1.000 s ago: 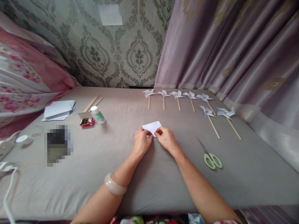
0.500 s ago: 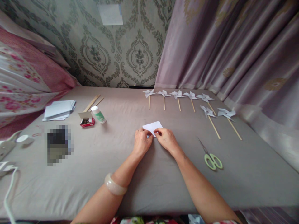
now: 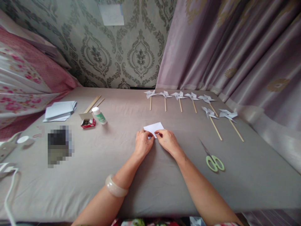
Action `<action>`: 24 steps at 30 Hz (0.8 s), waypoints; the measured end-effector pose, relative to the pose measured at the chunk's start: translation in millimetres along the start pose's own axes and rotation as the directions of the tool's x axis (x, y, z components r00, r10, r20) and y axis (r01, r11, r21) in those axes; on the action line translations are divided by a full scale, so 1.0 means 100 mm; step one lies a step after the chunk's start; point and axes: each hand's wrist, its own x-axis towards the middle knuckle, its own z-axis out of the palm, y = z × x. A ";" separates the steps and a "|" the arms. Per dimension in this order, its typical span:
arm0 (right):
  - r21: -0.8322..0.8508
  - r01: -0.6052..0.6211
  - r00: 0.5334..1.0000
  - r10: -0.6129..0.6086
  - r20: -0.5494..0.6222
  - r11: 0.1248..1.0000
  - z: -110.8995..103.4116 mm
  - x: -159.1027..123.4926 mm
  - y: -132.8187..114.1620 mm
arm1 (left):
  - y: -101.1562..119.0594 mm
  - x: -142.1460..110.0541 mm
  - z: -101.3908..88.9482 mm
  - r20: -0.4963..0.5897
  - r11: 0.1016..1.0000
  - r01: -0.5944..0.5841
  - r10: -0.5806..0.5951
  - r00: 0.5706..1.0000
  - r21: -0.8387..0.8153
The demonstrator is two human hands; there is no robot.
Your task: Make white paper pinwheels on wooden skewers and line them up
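Observation:
A small white sheet of paper (image 3: pixel 154 126) lies on the cloth-covered table in front of me. My left hand (image 3: pixel 144 141) pinches its near edge from the left, with thumb and fingers pressed together. From the right, my right hand (image 3: pixel 166 140) grips the same edge, its fingertips close to those of the left. The hands hide the paper's near part, so I cannot see whether it is folded there. Green-handled scissors (image 3: pixel 214 163) rest to the right of my right forearm, with the tips pointing away from me.
Several paper pinwheels on sticks (image 3: pixel 178 95) line the back right. At the left are a paper stack (image 3: pixel 58 110), wooden sticks (image 3: pixel 94 103), a small red box (image 3: pixel 87 123) and a white-green glue stick (image 3: pixel 99 116). A power strip (image 3: pixel 7 150) with a cable sits at the left edge.

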 end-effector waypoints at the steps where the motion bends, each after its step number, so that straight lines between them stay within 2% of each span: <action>1: -0.005 0.003 1.000 -0.003 0.004 1.000 0.00 0.00 0.00 | 0.00 0.00 0.00 0.000 1.000 0.001 -0.001 1.000 -0.001; 11: -0.181 0.026 0.999 -0.022 0.025 0.983 -0.08 -0.07 -0.12 | 0.00 -0.02 -0.01 0.009 1.000 -0.027 0.028 1.000 -0.008; 17: -0.206 0.046 0.997 -0.031 0.075 0.977 -0.13 -0.05 -0.11 | -0.01 -0.04 -0.03 -0.006 0.997 -0.074 0.074 0.997 -0.008; 24: -0.212 0.037 0.997 -0.022 0.070 0.977 -0.13 -0.07 -0.17 | 0.04 -0.10 -0.08 0.041 0.983 -0.130 0.126 0.991 0.130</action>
